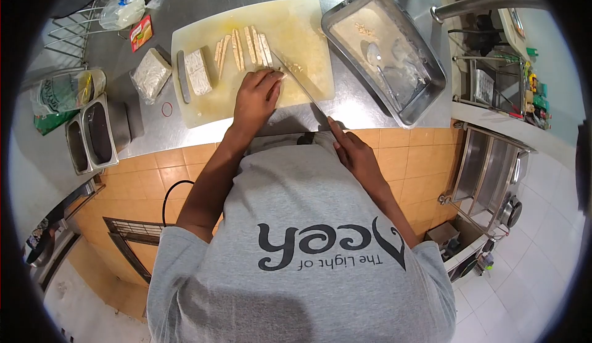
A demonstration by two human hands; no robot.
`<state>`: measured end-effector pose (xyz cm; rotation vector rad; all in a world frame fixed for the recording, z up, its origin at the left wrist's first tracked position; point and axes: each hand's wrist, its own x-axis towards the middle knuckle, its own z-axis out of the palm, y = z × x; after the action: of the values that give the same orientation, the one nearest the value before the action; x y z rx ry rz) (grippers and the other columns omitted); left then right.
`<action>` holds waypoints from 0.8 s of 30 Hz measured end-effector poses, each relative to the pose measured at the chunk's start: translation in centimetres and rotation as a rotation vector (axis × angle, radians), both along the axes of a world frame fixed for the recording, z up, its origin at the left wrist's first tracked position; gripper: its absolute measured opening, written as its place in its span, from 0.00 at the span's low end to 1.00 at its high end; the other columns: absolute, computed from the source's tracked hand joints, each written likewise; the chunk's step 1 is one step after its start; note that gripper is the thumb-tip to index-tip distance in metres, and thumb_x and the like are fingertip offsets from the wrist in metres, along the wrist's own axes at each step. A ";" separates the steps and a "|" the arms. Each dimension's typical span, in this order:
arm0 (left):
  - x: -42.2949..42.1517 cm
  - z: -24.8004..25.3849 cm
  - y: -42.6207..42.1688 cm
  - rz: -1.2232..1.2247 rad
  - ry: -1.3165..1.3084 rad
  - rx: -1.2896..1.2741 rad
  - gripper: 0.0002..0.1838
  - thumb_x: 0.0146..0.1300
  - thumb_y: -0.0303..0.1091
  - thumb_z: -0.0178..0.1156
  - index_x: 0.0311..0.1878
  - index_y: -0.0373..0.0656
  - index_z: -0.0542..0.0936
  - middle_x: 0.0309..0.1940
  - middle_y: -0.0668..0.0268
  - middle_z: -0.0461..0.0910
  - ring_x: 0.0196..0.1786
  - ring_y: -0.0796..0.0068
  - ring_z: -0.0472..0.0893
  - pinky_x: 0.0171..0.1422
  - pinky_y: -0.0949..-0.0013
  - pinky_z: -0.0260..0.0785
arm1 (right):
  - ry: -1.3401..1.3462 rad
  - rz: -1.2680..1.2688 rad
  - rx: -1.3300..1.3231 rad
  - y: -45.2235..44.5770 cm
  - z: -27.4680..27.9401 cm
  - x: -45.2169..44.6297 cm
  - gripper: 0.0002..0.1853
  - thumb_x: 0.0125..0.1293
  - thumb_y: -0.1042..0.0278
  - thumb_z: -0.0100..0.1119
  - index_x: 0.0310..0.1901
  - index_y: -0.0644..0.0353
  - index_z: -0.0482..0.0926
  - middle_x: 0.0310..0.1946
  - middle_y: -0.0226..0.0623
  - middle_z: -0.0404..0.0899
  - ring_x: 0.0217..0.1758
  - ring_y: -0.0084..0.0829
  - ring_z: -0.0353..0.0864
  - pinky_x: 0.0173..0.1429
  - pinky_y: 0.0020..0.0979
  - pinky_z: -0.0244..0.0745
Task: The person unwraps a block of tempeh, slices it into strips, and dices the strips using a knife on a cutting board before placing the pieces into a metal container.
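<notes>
My right hand (354, 154) grips the handle of a long kitchen knife (300, 85), whose blade lies across the cutting board (314, 32) at a slant. Beside the blade, the fingers of my left hand (256, 94) are bent together on a small pale piece of tempeh (282, 75), mostly covered by them. Just beyond that hand lie several cut tempeh strips (250, 45). Left of them sits a block of tempeh (197, 72), with a second, dull-coloured blade (184, 77) along its left side. Crumbs are scattered to the right of the knife.
A metal tray (436, 79) with a spoon (377, 56) and pale residue stands right of the board. On the left are a plastic-wrapped block (151, 75), a rubber band (167, 109), a red packet (141, 33) and steel containers (100, 132). The steel counter's edge runs before me.
</notes>
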<state>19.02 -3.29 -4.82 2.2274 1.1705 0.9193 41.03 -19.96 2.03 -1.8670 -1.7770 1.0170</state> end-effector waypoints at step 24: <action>0.0 -0.6 0.4 -0.015 0.013 0.033 0.11 0.60 0.25 0.68 0.46 0.40 0.88 0.47 0.61 0.84 0.48 0.58 0.82 0.54 0.60 0.76 | -0.085 -0.012 0.011 -2.1 1.3 -0.5 0.34 0.73 0.68 0.57 0.78 0.35 0.61 0.32 0.46 0.77 0.31 0.51 0.81 0.36 0.49 0.77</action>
<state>19.04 -2.88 -5.43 2.2684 1.1513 0.9259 40.49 -22.02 3.28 -1.9389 -1.8127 0.9350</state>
